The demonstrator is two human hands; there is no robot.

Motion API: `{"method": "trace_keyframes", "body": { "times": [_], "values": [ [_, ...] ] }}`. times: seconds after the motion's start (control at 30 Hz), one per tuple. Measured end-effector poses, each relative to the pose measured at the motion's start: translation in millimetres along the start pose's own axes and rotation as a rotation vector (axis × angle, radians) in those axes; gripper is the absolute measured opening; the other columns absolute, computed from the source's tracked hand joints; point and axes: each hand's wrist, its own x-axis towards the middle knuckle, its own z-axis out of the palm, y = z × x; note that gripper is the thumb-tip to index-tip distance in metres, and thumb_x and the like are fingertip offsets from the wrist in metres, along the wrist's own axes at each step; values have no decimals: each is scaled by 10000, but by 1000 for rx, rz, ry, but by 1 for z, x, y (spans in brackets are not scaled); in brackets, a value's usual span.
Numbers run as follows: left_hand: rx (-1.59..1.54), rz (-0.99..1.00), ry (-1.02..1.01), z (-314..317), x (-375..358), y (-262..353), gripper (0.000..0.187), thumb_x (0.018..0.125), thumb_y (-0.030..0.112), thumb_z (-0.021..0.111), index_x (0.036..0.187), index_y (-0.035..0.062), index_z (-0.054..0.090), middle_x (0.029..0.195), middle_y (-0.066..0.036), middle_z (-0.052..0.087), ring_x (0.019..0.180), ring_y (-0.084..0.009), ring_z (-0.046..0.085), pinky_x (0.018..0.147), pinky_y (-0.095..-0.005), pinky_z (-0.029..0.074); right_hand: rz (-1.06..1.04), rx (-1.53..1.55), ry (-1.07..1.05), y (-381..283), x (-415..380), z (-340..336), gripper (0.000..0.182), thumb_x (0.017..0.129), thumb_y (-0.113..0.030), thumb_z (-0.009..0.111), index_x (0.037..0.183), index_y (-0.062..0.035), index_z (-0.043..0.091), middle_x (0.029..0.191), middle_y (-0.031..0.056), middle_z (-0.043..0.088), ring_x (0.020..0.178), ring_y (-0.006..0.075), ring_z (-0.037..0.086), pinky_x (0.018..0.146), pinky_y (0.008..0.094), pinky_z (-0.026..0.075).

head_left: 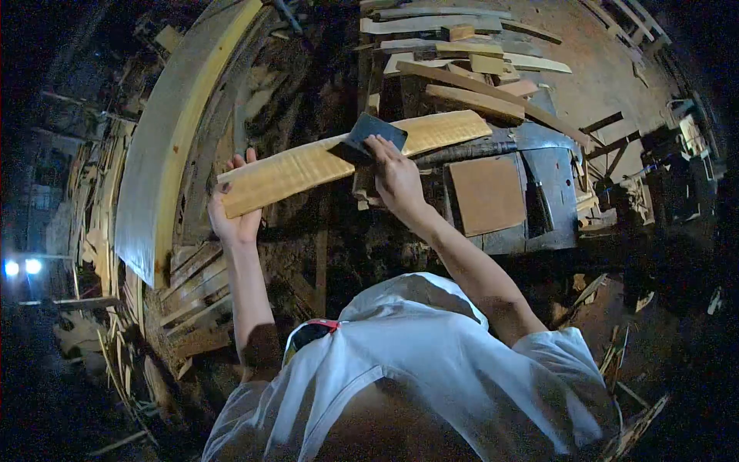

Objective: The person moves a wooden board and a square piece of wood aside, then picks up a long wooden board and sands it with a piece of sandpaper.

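Note:
A long, slightly curved wooden board point(296, 175) with a smooth yellowish face is held up at a slant in front of me. My left hand point(235, 219) grips its near left end, with the thumb and fingers around the edges. In my right hand point(396, 173) is a dark rectangular sheet point(377, 132), pressed flat on the board's upper face around its middle. Whether the sheet is sandpaper or a scraper cannot be told. The board's right end lies over the workbench, close to several cut wood pieces.
A square brown block point(486, 195) rests on the workbench point(554, 231), beside a dark-handled tool point(542, 202). Several wood strips point(462, 100) are piled at the back. On the left leans a large thick plank point(165, 146), with offcuts point(196, 289) below it.

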Motion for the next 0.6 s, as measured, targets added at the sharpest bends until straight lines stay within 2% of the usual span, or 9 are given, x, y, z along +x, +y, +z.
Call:
{"method": "trace_keyframes", "body": {
  "times": [0.07,0.1,0.27,0.33,0.37,0.4,0.5,0.53,0.6],
  "values": [
    [8,4,-35,3,2,-1,267,748,-31,518,1012,-51,553,1176,-173,531,1283,-340,320,1087,-479,254,-16,-53,-39,-5,-14,-1,688,640,15,620,1282,11,374,1240,201,492,1185,348,445,995,406,385],
    [13,17,-52,2,1,-2,261,748,-29,519,1005,-54,556,1170,-175,534,1284,-338,320,1088,-478,252,-108,43,0,-9,-22,-5,673,655,14,601,1288,0,375,1245,203,487,1184,349,446,1005,405,375],
    [31,33,-37,-3,-1,-3,272,757,9,538,1020,-60,553,1177,-177,534,1286,-327,320,1086,-484,253,-34,-10,-109,-9,-16,-6,671,663,13,609,1289,0,367,1235,216,486,1180,357,442,1007,394,373],
    [27,25,-30,-1,1,-3,276,761,24,543,1024,-61,553,1180,-176,534,1287,-325,320,1084,-486,254,-20,-55,-32,-4,4,1,537,726,-1,532,1248,-17,409,1205,224,508,1119,371,491,928,416,432],
    [77,27,-50,-1,1,-3,274,768,36,541,1025,-58,555,1179,-173,536,1287,-321,322,1083,-488,256,-18,-35,-41,2,8,8,622,666,-1,549,1266,-15,389,1229,225,488,1131,377,476,942,425,420],
    [127,32,-73,0,2,-2,273,774,49,539,1026,-56,557,1178,-170,539,1287,-318,324,1082,-490,258,-16,-39,-32,-1,4,6,622,666,-1,549,1266,-15,389,1229,225,488,1131,377,476,942,425,420],
    [92,7,-131,5,0,-6,270,779,52,532,1028,-51,558,1164,-164,551,1283,-308,333,1078,-487,266,-22,8,13,-17,-18,0,475,750,11,517,1221,-13,460,1184,229,525,1119,361,500,921,412,441],
    [90,14,-124,5,-3,-7,270,779,52,532,1028,-51,558,1164,-164,551,1283,-308,333,1078,-487,266,-23,12,4,-16,-19,1,475,750,11,517,1221,-13,460,1184,229,525,1119,361,500,921,412,441],
    [122,81,-96,6,-6,-11,262,784,60,535,1022,-46,564,1140,-154,566,1275,-300,348,1075,-484,271,-55,7,0,-18,-24,0,387,790,9,492,1176,-4,501,1163,230,542,1107,359,512,903,403,455]
  ]
}}
